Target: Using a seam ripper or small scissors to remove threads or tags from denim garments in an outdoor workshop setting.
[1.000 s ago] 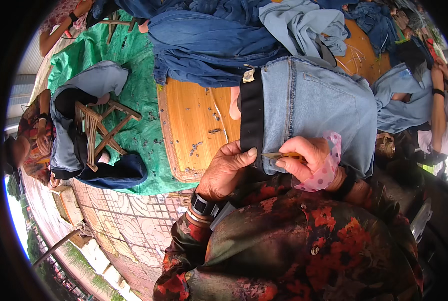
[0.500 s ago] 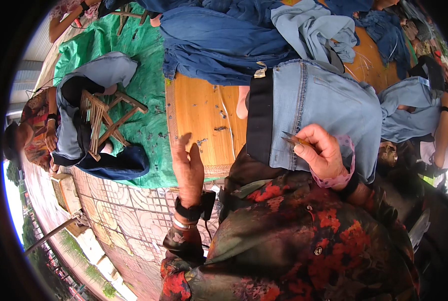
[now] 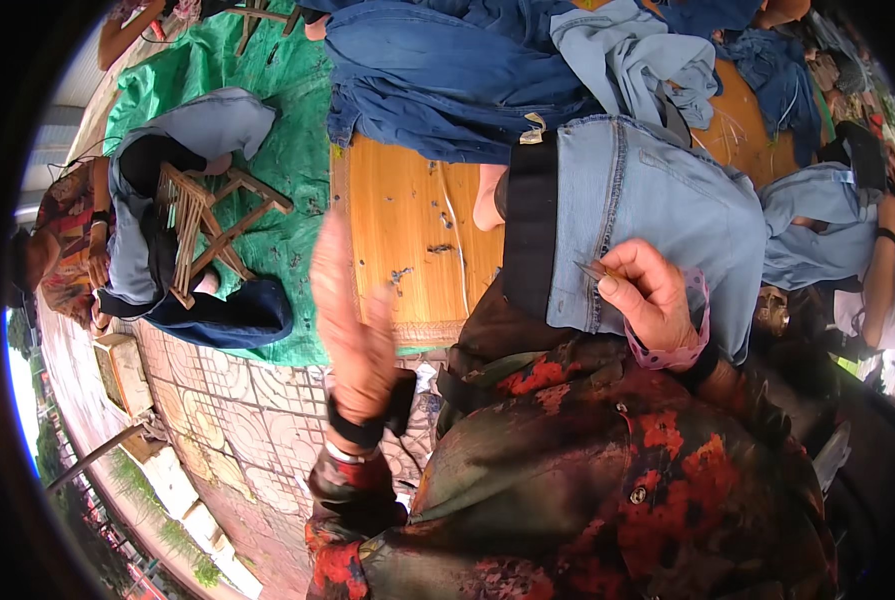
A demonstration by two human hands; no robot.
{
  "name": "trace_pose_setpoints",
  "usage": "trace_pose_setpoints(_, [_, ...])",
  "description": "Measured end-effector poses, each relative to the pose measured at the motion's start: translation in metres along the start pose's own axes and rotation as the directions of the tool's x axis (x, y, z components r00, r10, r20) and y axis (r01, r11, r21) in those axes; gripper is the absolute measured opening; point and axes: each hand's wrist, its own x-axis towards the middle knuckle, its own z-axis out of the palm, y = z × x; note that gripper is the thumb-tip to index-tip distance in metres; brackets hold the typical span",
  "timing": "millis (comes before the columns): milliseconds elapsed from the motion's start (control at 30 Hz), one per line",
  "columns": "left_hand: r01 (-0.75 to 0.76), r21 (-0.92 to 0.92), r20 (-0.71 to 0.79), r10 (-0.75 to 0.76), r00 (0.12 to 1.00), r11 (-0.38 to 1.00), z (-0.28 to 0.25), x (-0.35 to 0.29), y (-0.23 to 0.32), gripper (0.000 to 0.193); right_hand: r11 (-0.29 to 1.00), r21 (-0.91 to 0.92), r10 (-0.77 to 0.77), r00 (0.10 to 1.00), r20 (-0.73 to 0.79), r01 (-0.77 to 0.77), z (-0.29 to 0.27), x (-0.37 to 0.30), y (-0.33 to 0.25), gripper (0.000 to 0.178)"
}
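Note:
In my right hand (image 3: 652, 295), thumb and fingers pinch a small pair of thread snips (image 3: 593, 270) with pointed blades. The snips lie over light blue denim trousers (image 3: 697, 210) spread across my lap, close to a dark stitched seam. A wide black waistband (image 3: 531, 225) edges the trousers on the left, with a pale label (image 3: 533, 130) at its top corner. My left hand (image 3: 355, 335) is raised left of the trousers, above the paving and the edge of a wooden board. It is blurred, its fingers stretched out and thumb apart, holding nothing.
Dark blue denim (image 3: 447, 80) lies heaped ahead on the brown board (image 3: 377, 200), which carries lint scraps and a white cord. At left, a person with denim sits by a wooden folding stool (image 3: 207, 225) and green tarp (image 3: 302, 190). Another worker's arm (image 3: 879, 270) shows at right.
My left hand has moved slightly left and up, now smeared by motion. The snips' blades, visibly apart before, look closer together. The trousers have shifted a little to the right.

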Motion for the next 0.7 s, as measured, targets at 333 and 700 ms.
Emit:
trace_pose_setpoints(333, [0.636, -0.236, 0.366, -0.539, 0.758, 0.734, 0.014, -0.045, -0.057, 0.019, 0.873, 0.485, 0.099, 0.993, -0.059, -0.058, -0.027, -0.006, -0.01, 0.018])
trace_pose_setpoints(700, [0.804, -0.584, 0.71, -0.409, 0.574, 0.114, 0.059, 0.01, 0.005, 0.026, 0.897, 0.398, -0.033, 0.928, -0.371, 0.191, -0.086, -0.041, -0.035, 0.025])
